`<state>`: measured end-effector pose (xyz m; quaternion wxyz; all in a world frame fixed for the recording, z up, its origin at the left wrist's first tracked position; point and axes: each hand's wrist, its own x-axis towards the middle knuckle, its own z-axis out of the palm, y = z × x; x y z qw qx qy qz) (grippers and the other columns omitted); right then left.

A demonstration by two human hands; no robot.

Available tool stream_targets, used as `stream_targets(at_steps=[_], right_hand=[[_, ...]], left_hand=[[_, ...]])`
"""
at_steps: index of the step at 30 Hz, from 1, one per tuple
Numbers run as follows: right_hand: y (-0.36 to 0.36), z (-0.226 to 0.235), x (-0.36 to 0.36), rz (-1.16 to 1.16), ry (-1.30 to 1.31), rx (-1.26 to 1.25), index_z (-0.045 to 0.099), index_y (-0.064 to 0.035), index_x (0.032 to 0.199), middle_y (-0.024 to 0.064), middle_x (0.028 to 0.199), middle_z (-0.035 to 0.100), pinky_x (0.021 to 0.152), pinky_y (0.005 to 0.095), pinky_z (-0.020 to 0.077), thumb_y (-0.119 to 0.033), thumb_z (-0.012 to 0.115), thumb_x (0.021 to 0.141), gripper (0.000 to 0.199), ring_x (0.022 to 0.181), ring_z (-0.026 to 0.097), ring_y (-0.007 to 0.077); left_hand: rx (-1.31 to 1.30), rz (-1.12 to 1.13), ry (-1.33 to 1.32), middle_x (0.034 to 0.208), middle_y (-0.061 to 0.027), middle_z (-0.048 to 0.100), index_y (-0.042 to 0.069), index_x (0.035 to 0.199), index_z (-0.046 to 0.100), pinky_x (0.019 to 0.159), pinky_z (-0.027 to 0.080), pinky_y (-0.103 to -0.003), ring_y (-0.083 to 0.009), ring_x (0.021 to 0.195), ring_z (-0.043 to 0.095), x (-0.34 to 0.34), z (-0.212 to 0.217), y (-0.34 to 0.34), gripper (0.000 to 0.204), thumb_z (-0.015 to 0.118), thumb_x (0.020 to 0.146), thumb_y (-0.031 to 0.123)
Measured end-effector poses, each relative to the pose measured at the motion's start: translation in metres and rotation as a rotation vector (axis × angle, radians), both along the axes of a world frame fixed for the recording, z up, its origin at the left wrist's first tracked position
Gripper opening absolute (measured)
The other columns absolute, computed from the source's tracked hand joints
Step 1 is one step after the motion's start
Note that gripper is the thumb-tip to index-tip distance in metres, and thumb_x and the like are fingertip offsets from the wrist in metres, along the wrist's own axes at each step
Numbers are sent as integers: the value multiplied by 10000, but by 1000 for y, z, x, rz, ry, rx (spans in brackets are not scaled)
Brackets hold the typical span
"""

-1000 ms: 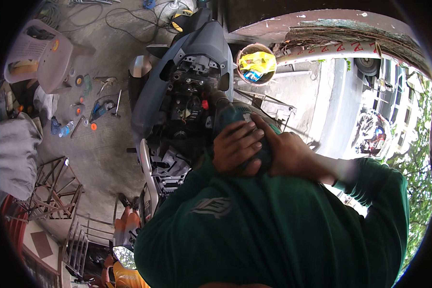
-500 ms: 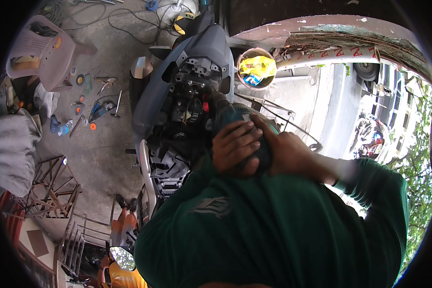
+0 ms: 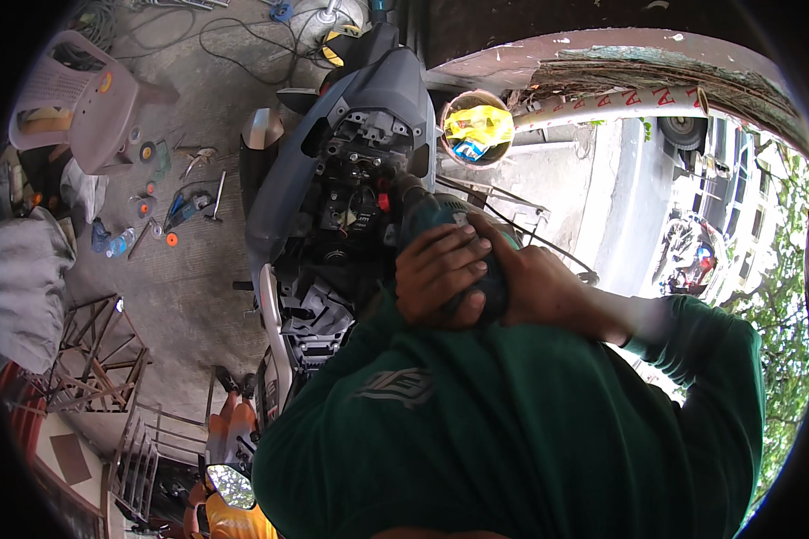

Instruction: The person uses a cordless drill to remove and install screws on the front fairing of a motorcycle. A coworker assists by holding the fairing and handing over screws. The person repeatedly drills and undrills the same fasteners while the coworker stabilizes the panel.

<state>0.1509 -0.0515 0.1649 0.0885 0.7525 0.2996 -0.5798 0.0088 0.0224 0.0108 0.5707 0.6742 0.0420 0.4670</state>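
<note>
A teal and black power drill (image 3: 431,216) is gripped in both my hands, close against my green shirt. Around its rear body wrap the fingers of my left hand (image 3: 439,269). My right hand (image 3: 541,286) closes on it from the right, thumb on top; its other fingers are hidden. The drill's front end points away from me, at the right side of the opened motorcycle (image 3: 337,193). Its tip is hard to make out there. Inside the bike's bare frame show dark parts and a red piece (image 3: 384,202).
A bucket (image 3: 478,163) with yellow plastic stands beyond the drill. On the floor at left lie a hammer (image 3: 217,196), an angle grinder (image 3: 186,209) and a bottle (image 3: 121,242). A plastic chair (image 3: 99,108) is at far left. Near the lower left sits a person in yellow (image 3: 234,519).
Both hands stay closed on the drill in nearly the same place. The whole view has shifted very slightly.
</note>
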Motion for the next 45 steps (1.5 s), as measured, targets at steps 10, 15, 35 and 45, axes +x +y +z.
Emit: stream_targets(at_steps=[10,15,35,45], right_hand=[[-1,3,1,-5,5,14,62,-54,1718,340,1047,734,900,572,593,-339,832,741,1276,967,735,522],[-2,2,2,15,0,-1,62,-49,1716,341,1039,732,896,575,593,-350,838,738,1284,965,733,526],[-49,-12,-2,-117,16,173,40,-112,1727,346,978,729,861,584,591,-194,804,704,1279,912,722,541],[-74,-18,-2,-215,36,149,81,-123,1732,369,1074,713,855,561,604,-105,719,712,1203,958,719,546]], left_hand=[[-13,19,-22,1019,-249,797,-41,966,711,929,616,-556,-415,1006,792,4,1,-3,327,611,978,269],[5,15,-23,1017,-249,797,-38,965,712,923,616,-553,-418,1005,791,5,0,-5,329,613,979,275],[77,-104,29,1090,-214,802,-10,980,717,958,613,-536,-398,1045,786,5,0,-18,296,647,968,277],[153,-133,25,1062,-213,797,-5,957,720,956,614,-529,-397,1043,781,9,0,-32,291,667,942,281]])
